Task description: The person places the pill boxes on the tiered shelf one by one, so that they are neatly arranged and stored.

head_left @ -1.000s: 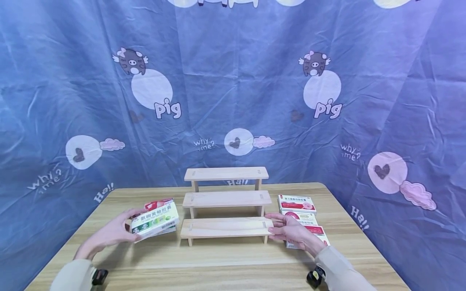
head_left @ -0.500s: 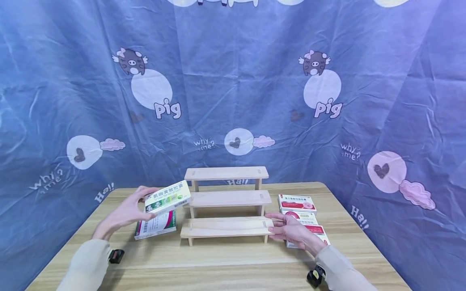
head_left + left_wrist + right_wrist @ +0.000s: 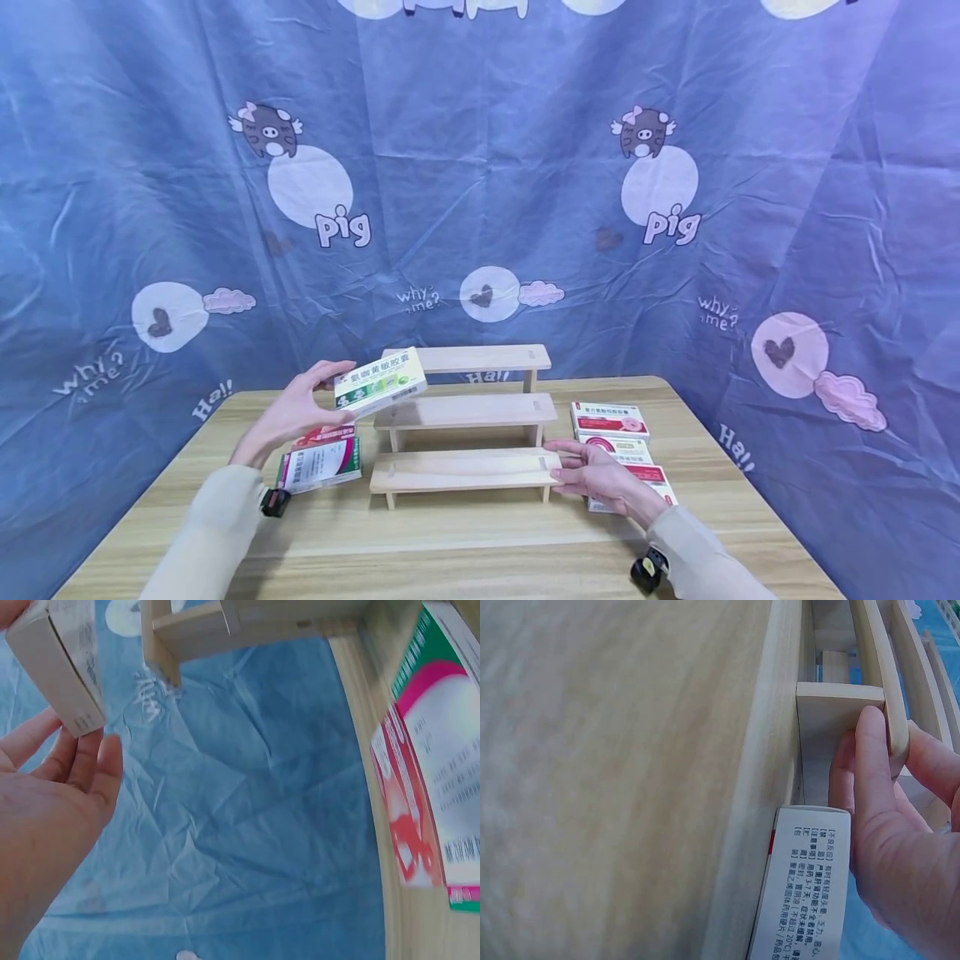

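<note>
My left hand (image 3: pixel 296 408) grips a white-and-green medicine box (image 3: pixel 382 382) by its left end, thumb below and fingers above. It holds the box tilted in the air, before the left ends of the upper two steps of a three-step wooden stand (image 3: pixel 465 468). In the left wrist view the box (image 3: pixel 56 667) shows its plain end above the fingers. My right hand (image 3: pixel 603 479) pinches the right end of the lowest step. The right wrist view shows its thumb on one face of the board (image 3: pixel 881 675) and fingers on the other.
Left of the stand lie a white, green and magenta medicine box (image 3: pixel 318 465) and a red one (image 3: pixel 327 435). Several red-and-white boxes (image 3: pixel 611 419) lie in a column at the right, partly behind my right hand. A blue printed curtain (image 3: pixel 480 208) hangs behind the wooden table (image 3: pixel 420 558).
My left hand has lifted the white-and-green box up and to the right, off the boxes at the left, which now show. My right hand has stayed on the stand.
</note>
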`<state>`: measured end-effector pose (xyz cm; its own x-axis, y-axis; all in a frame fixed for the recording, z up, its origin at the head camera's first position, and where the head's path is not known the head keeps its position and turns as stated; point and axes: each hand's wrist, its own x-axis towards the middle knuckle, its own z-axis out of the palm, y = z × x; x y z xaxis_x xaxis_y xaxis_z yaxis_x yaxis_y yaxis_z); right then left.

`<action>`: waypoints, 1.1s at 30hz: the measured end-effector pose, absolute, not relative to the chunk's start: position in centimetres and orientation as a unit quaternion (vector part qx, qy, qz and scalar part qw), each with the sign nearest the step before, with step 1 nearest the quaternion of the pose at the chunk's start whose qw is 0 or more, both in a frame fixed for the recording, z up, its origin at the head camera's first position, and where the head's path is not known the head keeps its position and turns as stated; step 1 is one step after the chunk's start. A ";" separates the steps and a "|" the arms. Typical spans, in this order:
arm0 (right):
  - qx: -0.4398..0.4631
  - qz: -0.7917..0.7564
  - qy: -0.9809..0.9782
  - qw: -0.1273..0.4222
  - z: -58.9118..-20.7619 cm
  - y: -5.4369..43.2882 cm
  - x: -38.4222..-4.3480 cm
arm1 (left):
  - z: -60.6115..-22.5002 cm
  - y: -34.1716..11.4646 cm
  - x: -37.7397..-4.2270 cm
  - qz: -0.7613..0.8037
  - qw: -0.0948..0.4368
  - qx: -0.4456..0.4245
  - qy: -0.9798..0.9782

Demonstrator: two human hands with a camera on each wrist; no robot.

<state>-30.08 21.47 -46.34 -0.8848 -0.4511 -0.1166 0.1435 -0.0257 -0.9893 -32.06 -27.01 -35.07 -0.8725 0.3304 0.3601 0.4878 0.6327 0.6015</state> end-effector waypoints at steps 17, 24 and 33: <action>-0.125 -0.706 0.664 0.211 -46.2 21.3 -30.3 | -33.7 -22.3 -35.2 -0.379 0.115 -0.229 -0.889; -0.126 -0.703 0.667 0.211 -46.2 21.3 -30.3 | -33.4 -20.3 -36.2 -0.391 0.111 -0.246 -0.880; -0.121 -0.699 0.674 0.209 -46.2 21.5 -30.1 | -34.3 -17.9 -37.9 -0.451 0.094 -0.232 -0.856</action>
<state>-30.13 21.53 -46.19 -0.8835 -0.4548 -0.1117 0.1281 -0.0053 -0.9917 -37.92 -17.92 -34.27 -0.8743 0.3134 0.3705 0.4828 0.4846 0.7294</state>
